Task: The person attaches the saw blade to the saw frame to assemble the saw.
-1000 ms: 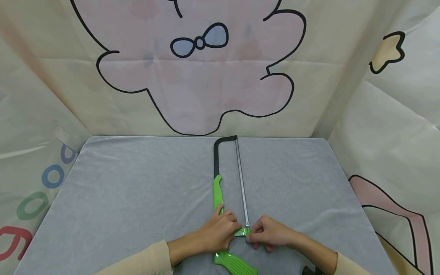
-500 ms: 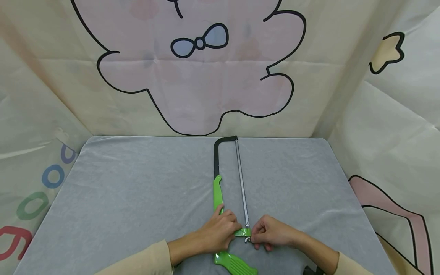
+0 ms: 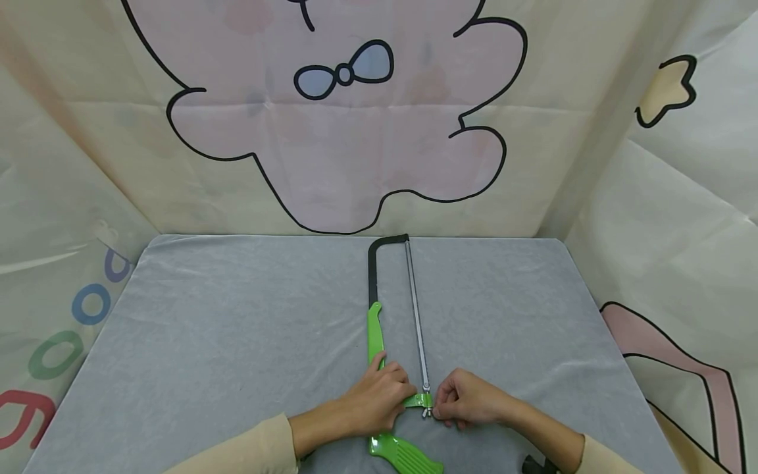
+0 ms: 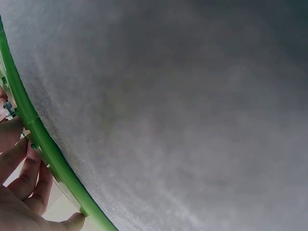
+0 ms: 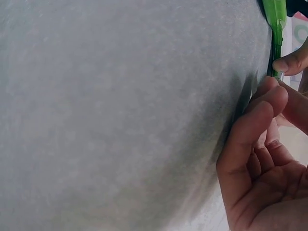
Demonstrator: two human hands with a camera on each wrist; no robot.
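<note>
Beside right fingers (image 3: 445, 409), probable wingnut (image 3: 427, 413), newly uncovered

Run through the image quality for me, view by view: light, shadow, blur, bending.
Head: soft, even light, with the hacksaw clearly outlined; left wrist: the gray cloth mostly blurred and darkening toward the top right, the saw's green frame bowed, probably by the lens; right wrist: a dark shadow on the cloth beside the right hand.
</note>
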